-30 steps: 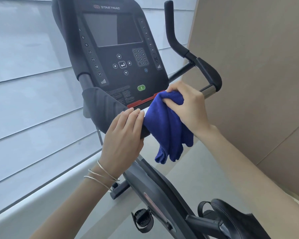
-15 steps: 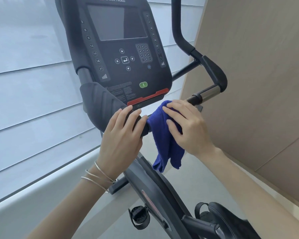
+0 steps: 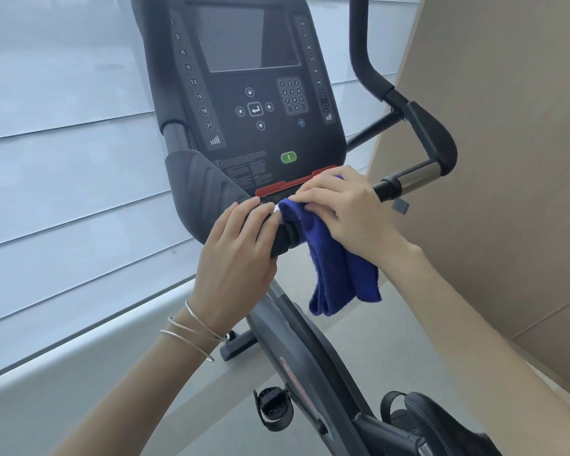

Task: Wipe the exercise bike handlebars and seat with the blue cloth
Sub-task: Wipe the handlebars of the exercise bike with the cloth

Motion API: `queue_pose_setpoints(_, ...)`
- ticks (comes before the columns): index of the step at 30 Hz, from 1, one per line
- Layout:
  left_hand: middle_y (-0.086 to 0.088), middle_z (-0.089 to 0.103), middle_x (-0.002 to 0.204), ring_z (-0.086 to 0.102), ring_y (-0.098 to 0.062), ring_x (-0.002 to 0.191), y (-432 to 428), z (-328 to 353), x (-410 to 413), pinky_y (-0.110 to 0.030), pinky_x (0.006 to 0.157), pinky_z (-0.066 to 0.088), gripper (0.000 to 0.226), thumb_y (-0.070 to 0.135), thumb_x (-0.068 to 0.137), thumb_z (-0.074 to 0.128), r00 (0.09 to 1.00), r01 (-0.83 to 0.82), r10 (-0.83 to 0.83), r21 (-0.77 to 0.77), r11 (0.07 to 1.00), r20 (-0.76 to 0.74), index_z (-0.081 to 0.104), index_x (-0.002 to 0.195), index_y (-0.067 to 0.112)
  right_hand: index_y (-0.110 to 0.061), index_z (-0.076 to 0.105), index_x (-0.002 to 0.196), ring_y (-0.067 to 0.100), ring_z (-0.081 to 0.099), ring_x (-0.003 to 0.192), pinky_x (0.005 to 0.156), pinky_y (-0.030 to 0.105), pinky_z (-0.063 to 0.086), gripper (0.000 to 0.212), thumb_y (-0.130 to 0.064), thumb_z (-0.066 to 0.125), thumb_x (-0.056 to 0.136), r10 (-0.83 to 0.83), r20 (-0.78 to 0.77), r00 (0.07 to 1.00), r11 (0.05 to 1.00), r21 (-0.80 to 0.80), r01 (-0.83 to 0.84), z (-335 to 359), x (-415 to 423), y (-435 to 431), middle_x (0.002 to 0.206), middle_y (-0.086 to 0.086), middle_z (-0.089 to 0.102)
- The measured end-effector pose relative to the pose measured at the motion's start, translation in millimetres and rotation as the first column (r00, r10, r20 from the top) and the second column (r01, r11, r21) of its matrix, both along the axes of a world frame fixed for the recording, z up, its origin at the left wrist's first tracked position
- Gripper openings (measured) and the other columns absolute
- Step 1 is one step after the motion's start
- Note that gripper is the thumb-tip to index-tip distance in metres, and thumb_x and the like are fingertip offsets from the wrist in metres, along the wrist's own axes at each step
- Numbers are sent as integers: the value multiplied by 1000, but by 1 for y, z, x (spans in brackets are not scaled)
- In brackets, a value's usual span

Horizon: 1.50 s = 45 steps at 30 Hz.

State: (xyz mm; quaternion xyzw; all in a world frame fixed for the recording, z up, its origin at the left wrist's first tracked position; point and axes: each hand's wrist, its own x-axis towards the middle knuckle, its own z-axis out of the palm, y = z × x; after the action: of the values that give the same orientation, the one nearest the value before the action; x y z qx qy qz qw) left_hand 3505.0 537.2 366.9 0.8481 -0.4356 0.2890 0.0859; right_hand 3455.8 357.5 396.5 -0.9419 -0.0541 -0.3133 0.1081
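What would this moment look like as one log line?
phase: handlebar wipe | left hand: grips handlebar | right hand: holds blue cloth on handlebar

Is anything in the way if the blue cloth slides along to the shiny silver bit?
Nothing visible. The right hand holds the blue cloth on the bar, and the bar from there to the silver bit is bare. On the other side, the left hand grips the bar beside the cloth.
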Motion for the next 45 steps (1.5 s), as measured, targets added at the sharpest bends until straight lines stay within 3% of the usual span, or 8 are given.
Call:
queue_pose_setpoints(2, -11, 64, 122, 56, -31, 119, 1, 1, 0, -44, 105, 43, 42, 13, 78, 65, 1000, 2, -2, -9, 1000, -17, 60, 118, 3, -15, 68, 108, 26, 51, 112, 93, 46, 42, 25, -26, 54, 91, -12, -19, 1000, 999, -54, 11, -7, 1, 4, 109, -5, 68)
queue_pose_setpoints(5, -11, 64, 122, 56, -31, 118, 0, 2, -1, -45, 104, 43, 43, 11, 76, 65, 1000, -3, 2, -15, 1000, -17, 60, 118, 3, -18, 57, 124, 28, 37, 126, 107, 41, 32, 64, -59, 60, 75, 33, -120, 992, 989, -136, -50, -18, -11, -15, 124, -5, 59)
queue_pose_setpoints(9, -12, 63, 123, 56, -32, 119, 0, 2, -3, -46, 104, 43, 43, 11, 76, 65, 1000, -8, 8, 1, 1000, -11, 60, 118, 4, -23, 50, 131, 29, 34, 126, 104, 42, 34, 67, -50, 69, 72, 24, -132, 991, 978, -201, -51, -24, -13, -47, 130, -3, 54)
queue_pose_setpoints(17, -13, 65, 120, 58, -33, 116, -3, 3, -5, -48, 103, 45, 43, 15, 76, 68, 1000, -17, 16, -20, 1000, -21, 61, 117, 2, -19, 62, 116, 28, 53, 113, 97, 43, 38, 50, -44, 66, 73, 34, 49, 998, 958, -285, -19, -24, -2, -28, 114, -4, 65)
queue_pose_setpoints(25, -15, 63, 122, 58, -33, 116, -5, 1, -6, -48, 103, 44, 48, 18, 74, 72, 997, -33, 30, -52, 998, -69, 59, 117, -1, -28, 59, 113, 17, 52, 102, 82, 38, 42, 58, -46, 68, 58, 133, -296, 946, 913, -336, -233, 11, 23, -19, 106, -14, 64)
queue_pose_setpoints(27, -14, 64, 121, 58, -33, 116, -7, 1, -6, -48, 102, 45, 47, 17, 74, 72, 998, -34, 31, -53, 998, -53, 60, 117, 1, -27, 60, 114, 18, 53, 104, 86, 37, 42, 57, -45, 65, 61, 163, -216, 963, 911, -342, -231, 2, 22, -24, 108, -13, 64)
queue_pose_setpoints(32, -13, 64, 121, 57, -34, 116, -9, 2, -6, -49, 102, 44, 48, 17, 75, 70, 999, -24, 23, -23, 999, -32, 59, 120, 6, -17, 66, 111, 25, 60, 102, 97, 42, 40, 46, -37, 65, 69, 86, 184, 979, 946, -324, -23, -37, 6, -45, 107, 1, 68)
queue_pose_setpoints(45, -16, 66, 117, 61, -33, 113, -2, -1, -2, -48, 100, 45, 40, 11, 72, 72, 1000, 14, -14, -77, 997, -10, 63, 110, 0, -17, 58, 121, 28, 53, 112, 96, 48, 42, 36, -27, 57, 86, 79, 254, 964, 906, -421, 37, -52, 3, -22, 119, 3, 65)
